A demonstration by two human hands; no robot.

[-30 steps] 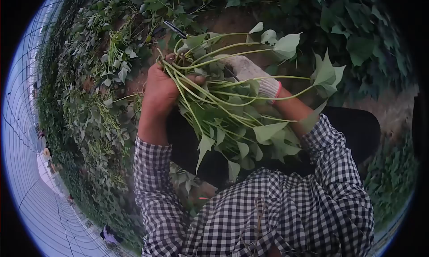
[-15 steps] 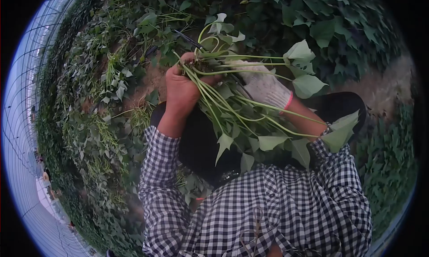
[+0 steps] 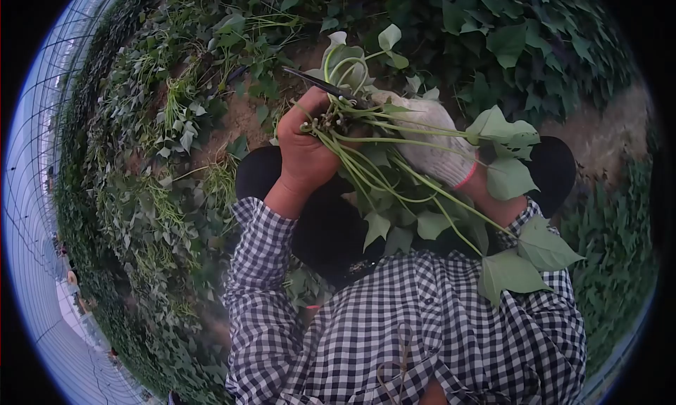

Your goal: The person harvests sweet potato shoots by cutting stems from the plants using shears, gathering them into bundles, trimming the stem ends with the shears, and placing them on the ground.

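Observation:
My bare left hand point(image 3: 308, 146) is closed around a bundle of green leafy stems point(image 3: 366, 173), with the cut ends bunched above its fingers. The long stems fan out to the right, over my lap and forearm, ending in broad leaves. My right hand point(image 3: 431, 139), in a whitish knit glove with a pink cuff edge, is closed behind the stems. From its side a dark, narrow bladed tool point(image 3: 317, 82) reaches left across the stem ends, just above my left hand. Leaves and stems cover the gloved fingertips and the tool's handle.
Dense leafy plants point(image 3: 521, 42) grow at the top and right. More vines and loose stems point(image 3: 169, 109) lie on brown soil point(image 3: 243, 120) at the left. My dark-clad knees are below the hands. Far left, a greenhouse frame point(image 3: 42, 137) curves past small distant figures.
Both hands, the bundle and the tool have moved right and slightly down. The stems' leafy ends have swung right, and the tool now lies across the stem ends.

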